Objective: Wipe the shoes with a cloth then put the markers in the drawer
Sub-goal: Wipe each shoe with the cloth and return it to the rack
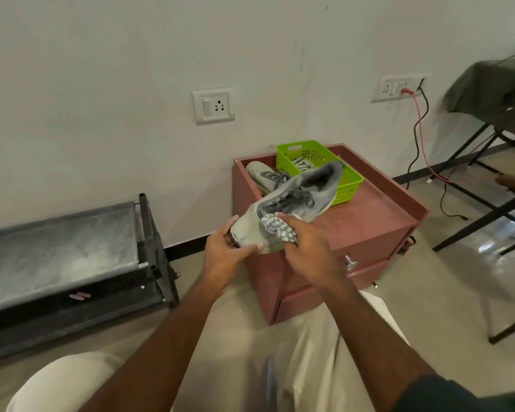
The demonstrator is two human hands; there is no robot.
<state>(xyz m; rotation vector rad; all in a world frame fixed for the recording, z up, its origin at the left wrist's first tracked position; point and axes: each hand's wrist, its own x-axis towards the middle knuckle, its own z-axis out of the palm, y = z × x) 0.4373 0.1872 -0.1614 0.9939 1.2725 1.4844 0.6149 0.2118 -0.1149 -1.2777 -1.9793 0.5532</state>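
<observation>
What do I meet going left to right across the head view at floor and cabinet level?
Black rack → left hand → cloth in the right hand → drawer knob → black table legs.

Head-worn view — forward and down, close over the cabinet (378, 212).

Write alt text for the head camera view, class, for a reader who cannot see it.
A person's left hand holds a worn grey lace-up shoe by its toe while the right hand presses a checked cloth to its side, above a reddish-brown drawer cabinet bearing a second grey shoe and a lime-green plastic basket.
</observation>
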